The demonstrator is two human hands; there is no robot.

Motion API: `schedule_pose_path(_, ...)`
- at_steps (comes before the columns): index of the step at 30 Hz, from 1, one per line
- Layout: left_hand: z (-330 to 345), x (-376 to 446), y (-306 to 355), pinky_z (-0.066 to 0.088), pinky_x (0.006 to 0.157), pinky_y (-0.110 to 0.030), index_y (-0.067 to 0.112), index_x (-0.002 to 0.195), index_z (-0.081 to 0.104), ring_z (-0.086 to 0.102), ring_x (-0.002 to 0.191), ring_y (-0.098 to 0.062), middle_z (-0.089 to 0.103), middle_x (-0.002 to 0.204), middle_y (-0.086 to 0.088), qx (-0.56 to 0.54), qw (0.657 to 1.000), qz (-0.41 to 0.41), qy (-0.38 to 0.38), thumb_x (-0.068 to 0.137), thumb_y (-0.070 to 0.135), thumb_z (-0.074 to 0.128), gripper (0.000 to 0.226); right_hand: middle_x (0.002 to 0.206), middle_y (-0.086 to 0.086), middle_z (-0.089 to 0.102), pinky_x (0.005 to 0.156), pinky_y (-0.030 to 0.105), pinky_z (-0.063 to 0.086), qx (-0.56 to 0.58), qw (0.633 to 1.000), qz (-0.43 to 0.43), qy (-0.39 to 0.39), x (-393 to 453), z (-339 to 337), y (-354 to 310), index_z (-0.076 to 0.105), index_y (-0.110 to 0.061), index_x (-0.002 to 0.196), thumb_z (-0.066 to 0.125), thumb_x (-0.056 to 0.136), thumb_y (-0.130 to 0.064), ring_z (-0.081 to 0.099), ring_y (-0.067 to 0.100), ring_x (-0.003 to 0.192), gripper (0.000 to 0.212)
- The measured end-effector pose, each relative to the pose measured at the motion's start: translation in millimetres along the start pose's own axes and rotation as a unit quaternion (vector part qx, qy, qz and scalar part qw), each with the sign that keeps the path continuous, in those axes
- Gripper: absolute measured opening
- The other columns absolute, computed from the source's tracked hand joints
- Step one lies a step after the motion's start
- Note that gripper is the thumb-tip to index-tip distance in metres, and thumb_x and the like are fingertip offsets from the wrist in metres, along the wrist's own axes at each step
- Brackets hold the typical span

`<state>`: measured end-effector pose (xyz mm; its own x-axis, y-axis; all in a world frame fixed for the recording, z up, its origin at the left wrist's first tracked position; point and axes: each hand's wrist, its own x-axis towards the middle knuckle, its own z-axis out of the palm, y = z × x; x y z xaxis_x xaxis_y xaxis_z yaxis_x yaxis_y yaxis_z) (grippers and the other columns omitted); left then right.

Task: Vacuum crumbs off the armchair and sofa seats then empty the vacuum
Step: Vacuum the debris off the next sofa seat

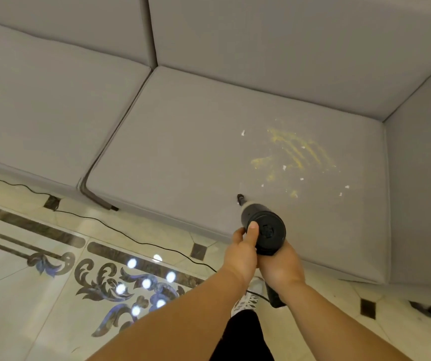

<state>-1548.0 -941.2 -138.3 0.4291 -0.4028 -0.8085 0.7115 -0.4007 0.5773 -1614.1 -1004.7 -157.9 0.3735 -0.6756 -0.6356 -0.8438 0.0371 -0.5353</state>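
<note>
Over the front edge of the grey fabric sofa seat cushion [183, 142], a small black cylindrical handheld vacuum [264, 230] points its narrow nozzle [240, 198] down at the upholstery, the tip near or just touching the fabric, short of the scatter of yellow crumbs and white flecks [295, 152] lying further in toward the right armrest. Both hands are together on the tool: the right hand [279, 264] wraps its fingers round the handle below the body, and the left hand [243, 254] grips the side of the round rear cap with its thumb pressed on the cap's face. It looks light and rigid, a hard plastic shell that one hand could carry, so the second hand seems to be there for steadying or for a switch. The handle is the natural hold; the smooth barrel would likely slip. The cushion looks soft and should give under the nozzle, so gentle pressure suits. A thin black cable [120, 227] trails across the patterned tile floor [26, 295].
</note>
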Motion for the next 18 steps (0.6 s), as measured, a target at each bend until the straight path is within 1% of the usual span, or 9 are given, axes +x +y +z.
schedule_pose_path(2,-4,-2,0,0.041,0.096,-0.033,0.019,0.139,0.040,0.053,0.114,-0.022,0.055,0.130,-0.010,0.014,0.999,0.024,0.023,0.095,0.051,0.042,0.054,0.077,-0.009,0.066,0.057,0.027,0.042,0.013,1.000,-0.011,-0.010,-2,4,-4,0.062,-0.032,0.096,0.073,0.077,-0.029,0.062,0.015,0.072,0.022)
schedule_pose_path(4,-15,-9,-2,0.039,0.088,-0.030,0.021,0.137,0.039,0.052,0.106,-0.018,0.056,0.128,-0.009,0.035,0.996,0.052,0.071,0.094,0.053,0.039,0.054,0.079,-0.009,0.067,0.059,0.026,0.044,0.022,0.998,-0.031,-0.043,-7,15,-10,0.063,-0.032,0.097,0.072,0.079,-0.029,0.062,0.013,0.073,0.020)
schedule_pose_path(6,-28,-13,-6,0.041,0.090,-0.031,0.021,0.138,0.037,0.052,0.108,-0.021,0.055,0.128,-0.010,0.051,0.990,0.068,0.116,0.093,0.056,0.036,0.056,0.084,-0.009,0.068,0.062,0.027,0.045,0.018,0.995,-0.050,-0.080,-11,29,-17,0.064,-0.032,0.099,0.069,0.083,-0.031,0.062,0.013,0.077,0.017)
schedule_pose_path(8,-38,-15,-8,0.042,0.098,-0.036,0.018,0.139,0.036,0.052,0.117,-0.025,0.053,0.131,-0.011,0.057,0.986,0.065,0.140,0.094,0.056,0.034,0.059,0.084,-0.009,0.067,0.061,0.025,0.043,0.003,0.993,-0.064,-0.102,-13,39,-19,0.063,-0.033,0.099,0.067,0.085,-0.032,0.061,0.013,0.077,0.015)
schedule_pose_path(9,-40,-15,-8,0.041,0.099,-0.036,0.017,0.139,0.037,0.051,0.119,-0.026,0.052,0.132,-0.012,0.058,0.987,0.063,0.139,0.094,0.055,0.034,0.059,0.083,-0.010,0.066,0.060,0.024,0.042,0.000,0.993,-0.063,-0.103,-13,41,-19,0.062,-0.033,0.098,0.067,0.084,-0.032,0.060,0.012,0.076,0.015)
schedule_pose_path(13,-22,-14,-9,0.038,0.089,-0.030,0.017,0.140,0.037,0.051,0.117,-0.023,0.053,0.133,-0.011,0.061,0.994,0.043,0.085,0.096,0.052,0.036,0.056,0.078,-0.011,0.065,0.055,0.025,0.040,-0.001,0.997,-0.034,-0.069,-9,21,-4,0.058,-0.036,0.094,0.071,0.079,-0.029,0.060,0.010,0.070,0.020)
schedule_pose_path(14,-12,-12,-10,0.038,0.090,-0.030,0.017,0.140,0.037,0.051,0.119,-0.024,0.053,0.133,-0.011,0.053,0.996,0.033,0.069,0.096,0.050,0.037,0.056,0.078,-0.011,0.065,0.054,0.025,0.039,0.001,0.998,-0.023,-0.054,-7,12,3,0.059,-0.035,0.094,0.072,0.078,-0.030,0.060,0.010,0.069,0.022)
schedule_pose_path(16,13,-9,-11,0.040,0.098,-0.032,0.017,0.142,0.037,0.051,0.122,-0.026,0.052,0.135,-0.011,0.033,0.999,0.011,0.032,0.096,0.048,0.040,0.055,0.077,-0.012,0.064,0.053,0.025,0.039,0.007,1.000,-0.003,-0.022,-2,-9,18,0.060,-0.034,0.098,0.073,0.077,-0.029,0.059,0.011,0.069,0.025)
schedule_pose_path(18,41,-5,-11,0.042,0.100,-0.034,0.018,0.141,0.038,0.052,0.121,-0.026,0.052,0.135,-0.010,0.031,0.999,-0.003,-0.008,0.097,0.047,0.040,0.054,0.080,-0.009,0.066,0.055,0.026,0.040,0.015,1.000,0.013,0.006,5,-30,33,0.061,-0.034,0.104,0.073,0.077,-0.027,0.061,0.016,0.072,0.030)
